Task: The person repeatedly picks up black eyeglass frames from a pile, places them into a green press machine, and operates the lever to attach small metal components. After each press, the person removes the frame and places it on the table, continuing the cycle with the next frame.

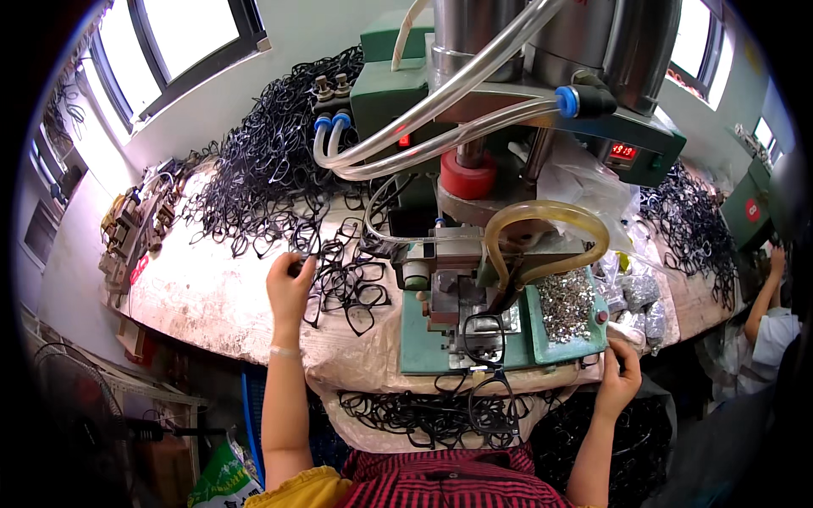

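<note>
My left hand (290, 292) is closed at the near edge of a heap of black eyeglass frames (279, 161), its fingers pinching the dark rim of one frame. To the right, my right hand (621, 372) is curled beside the near right corner of a green tray (550, 349) filled with small shiny metal pieces (567, 309). Whatever its fingertips hold is too small to make out. Between my hands stands a green bench press (415, 339). A black eyeglass frame (494, 405) hangs at its front, one rim up against the metal fixture (457, 292).
Clear air hoses (457, 135) and a yellowish tube (584, 216) loop before the press. Several black frames (423, 415) lie in a cloth at my lap. Metal fixtures (135, 224) sit far left; plastic bags (639, 292) lie right. Another person's arm (765, 292) shows at far right.
</note>
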The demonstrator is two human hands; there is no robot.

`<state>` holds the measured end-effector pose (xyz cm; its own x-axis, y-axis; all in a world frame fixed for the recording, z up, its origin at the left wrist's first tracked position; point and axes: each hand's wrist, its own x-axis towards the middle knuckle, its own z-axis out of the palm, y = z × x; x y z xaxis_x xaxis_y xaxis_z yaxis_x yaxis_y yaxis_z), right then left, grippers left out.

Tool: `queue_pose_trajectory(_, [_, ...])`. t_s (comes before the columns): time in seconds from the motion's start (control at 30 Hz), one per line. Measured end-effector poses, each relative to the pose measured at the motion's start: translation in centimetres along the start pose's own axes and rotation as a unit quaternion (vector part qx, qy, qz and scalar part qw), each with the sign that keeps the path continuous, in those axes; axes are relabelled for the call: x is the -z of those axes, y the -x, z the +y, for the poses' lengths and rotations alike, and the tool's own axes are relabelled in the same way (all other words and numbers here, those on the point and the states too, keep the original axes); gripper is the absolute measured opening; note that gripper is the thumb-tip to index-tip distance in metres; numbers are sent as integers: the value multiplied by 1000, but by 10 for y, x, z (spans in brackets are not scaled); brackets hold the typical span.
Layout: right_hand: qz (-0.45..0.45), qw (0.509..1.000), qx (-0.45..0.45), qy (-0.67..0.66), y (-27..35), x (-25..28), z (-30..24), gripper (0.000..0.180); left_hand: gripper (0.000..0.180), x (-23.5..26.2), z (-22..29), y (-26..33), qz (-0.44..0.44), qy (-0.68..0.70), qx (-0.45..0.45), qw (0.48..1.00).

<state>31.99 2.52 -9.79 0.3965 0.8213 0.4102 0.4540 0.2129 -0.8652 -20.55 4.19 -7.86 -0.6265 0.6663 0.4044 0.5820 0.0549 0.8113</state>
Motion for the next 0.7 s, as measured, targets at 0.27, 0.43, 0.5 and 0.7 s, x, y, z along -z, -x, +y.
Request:
queue_pose_trajectory(0.27, [-165,960,213,-80,-26,-80,-110,15,16,9,51,1,48,-281,-380,880])
queue_pose_trajectory(0.43, [-197,943,33,-268,-3,-123,-121,37,9,14,10,-25,5,-411,-415,812])
queue_pose_trajectory(0.5, [-207,933,-13,-293,-1,-122,-118,42,11,20,23,-40,51,-430,-430,792])
queue_pose_trajectory(0.7, [-240,906,-16,-348,0,-121,-141,49,13,37,98,-57,129,-277,-419,855])
